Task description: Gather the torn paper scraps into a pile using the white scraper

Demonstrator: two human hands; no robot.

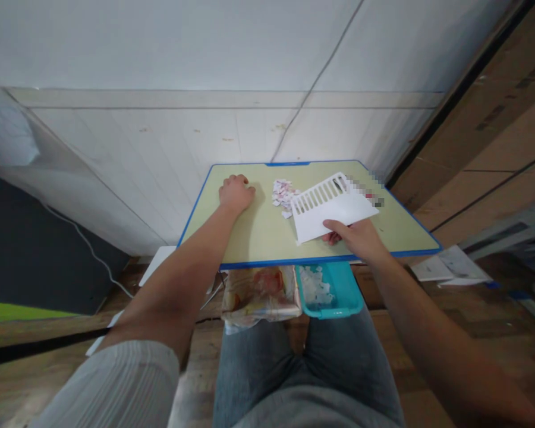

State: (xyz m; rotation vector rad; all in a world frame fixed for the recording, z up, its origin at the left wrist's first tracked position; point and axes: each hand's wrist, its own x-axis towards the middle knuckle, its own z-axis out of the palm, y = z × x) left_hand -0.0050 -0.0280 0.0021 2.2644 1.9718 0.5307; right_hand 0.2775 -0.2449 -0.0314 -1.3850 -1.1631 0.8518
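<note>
Two bare hands are at work over a small pale-green tabletop (249, 232) with a blue edge, set against a white wall. The left hand (236, 193) lies on the tabletop's far left part, curled into a loose fist with its knuckles up and nothing visibly in it. The right hand (356, 238) is at the near right edge, its thumb on top and fingers beneath the near corner of a flat white plastic dustpan (334, 211) with a row of comb-like slots along its far side; the hand is pinched on that corner. The dustpan lies tilted across the tabletop, its slotted edge just beside a small heap of white and pink paper scraps (283, 194), which sits between the two hands. A blurred patch hides whatever lies just right of the dustpan's far end.

Below the tabletop's near edge, above the person's lap in grey trousers, a turquoise plastic tray (341, 297) holds more white scraps, and a crumpled printed plastic bag (258, 297) sits just left of it. Loose white papers (450, 267) lie on the wooden floor to the right.
</note>
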